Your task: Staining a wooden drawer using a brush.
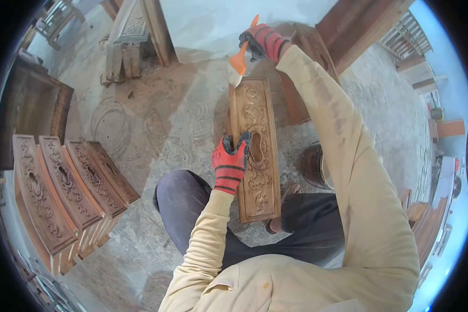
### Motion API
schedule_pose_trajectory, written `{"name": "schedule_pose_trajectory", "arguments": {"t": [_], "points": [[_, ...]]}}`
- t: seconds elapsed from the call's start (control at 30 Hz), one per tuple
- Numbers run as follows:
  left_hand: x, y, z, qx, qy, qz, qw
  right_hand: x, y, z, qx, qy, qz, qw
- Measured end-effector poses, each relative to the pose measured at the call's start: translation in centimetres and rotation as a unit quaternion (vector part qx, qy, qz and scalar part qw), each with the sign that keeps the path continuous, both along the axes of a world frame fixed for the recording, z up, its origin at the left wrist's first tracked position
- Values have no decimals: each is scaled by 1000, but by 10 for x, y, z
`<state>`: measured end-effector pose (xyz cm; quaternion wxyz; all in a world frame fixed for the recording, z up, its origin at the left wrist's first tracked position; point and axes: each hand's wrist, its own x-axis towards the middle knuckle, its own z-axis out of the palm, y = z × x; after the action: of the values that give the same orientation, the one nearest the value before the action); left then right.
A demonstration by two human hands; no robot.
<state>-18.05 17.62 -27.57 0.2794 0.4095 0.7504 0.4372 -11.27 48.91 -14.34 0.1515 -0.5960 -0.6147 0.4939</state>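
A long carved wooden drawer front (267, 195) with scrollwork and an oval recess at its middle stands before me, its far end pointing away. My left hand (228, 162), in a red and black work glove, grips its left edge near the oval. In the same kind of glove, my right hand (263, 42) is closed around the orange handle of a paintbrush (238, 61). The brush's pale bristles point down and touch, or nearly touch, the panel's far left corner.
Several carved drawers (47, 192) stand in a row at the left. A dark round pot (313, 165) sits right of the panel, by my leg. Beyond it leans another reddish wooden piece (296, 99). Stacked wooden parts (127, 57) rest at the far left.
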Motion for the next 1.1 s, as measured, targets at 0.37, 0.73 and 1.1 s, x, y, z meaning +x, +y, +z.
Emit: {"name": "schedule_pose_trajectory", "arguments": {"t": [0.37,0.73,1.1], "points": [[-7,-4,-11,11,-67,-14,998,62,-16,-13,27,90,-41,995],[1,37,1,17,-126,23,992,146,-124,-61,31,203,-200,958],[0,56,-1,102,-195,94,971,210,-289,-40,209,-118,-8,971]]}}
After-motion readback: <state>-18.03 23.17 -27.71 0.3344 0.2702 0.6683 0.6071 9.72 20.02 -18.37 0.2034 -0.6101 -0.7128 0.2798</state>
